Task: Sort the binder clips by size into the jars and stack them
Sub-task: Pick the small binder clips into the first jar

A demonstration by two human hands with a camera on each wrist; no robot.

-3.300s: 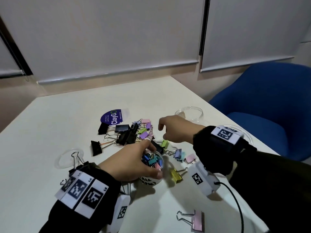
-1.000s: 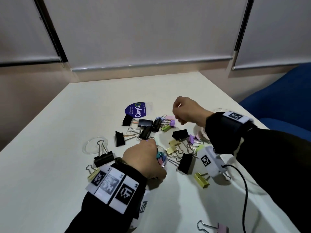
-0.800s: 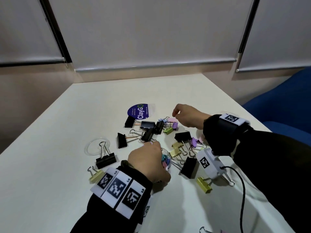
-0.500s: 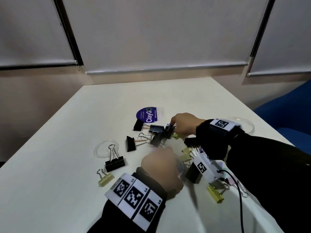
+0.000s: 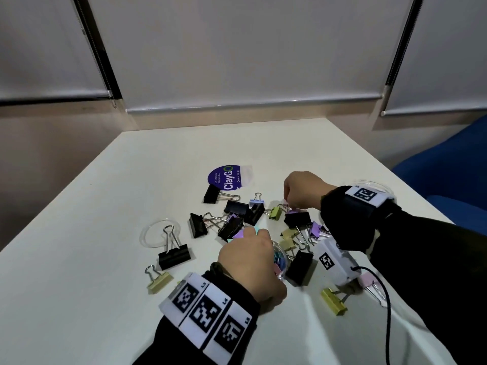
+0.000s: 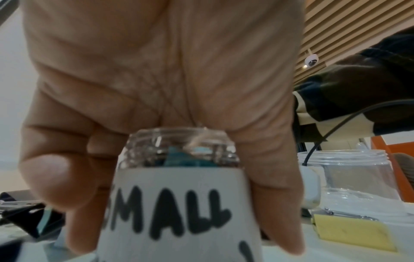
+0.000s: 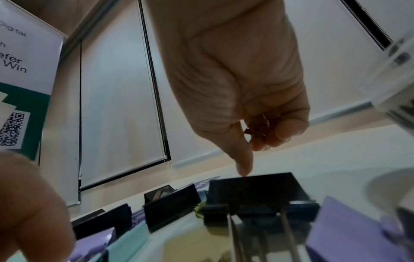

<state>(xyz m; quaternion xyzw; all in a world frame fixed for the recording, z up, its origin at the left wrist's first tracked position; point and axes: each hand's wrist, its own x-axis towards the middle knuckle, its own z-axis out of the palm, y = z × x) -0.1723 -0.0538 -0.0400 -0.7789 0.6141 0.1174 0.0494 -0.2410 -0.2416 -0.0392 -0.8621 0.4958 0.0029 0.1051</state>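
L hand [image 5: 247,262] holds grip round SMALL jar [image 6: 179,198], upright on table [image 5: 105,233] w/ coloured clips inside, while R hand [image 5: 303,191] pinches something small, unclear what, over black clip [image 7: 257,191] in loose pile.

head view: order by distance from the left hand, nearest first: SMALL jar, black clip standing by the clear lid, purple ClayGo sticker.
1. SMALL jar: gripped by the left hand.
2. Black clip: on the hand's left, beside the clear lid.
3. ClayGo sticker: far side, beyond the clip pile.
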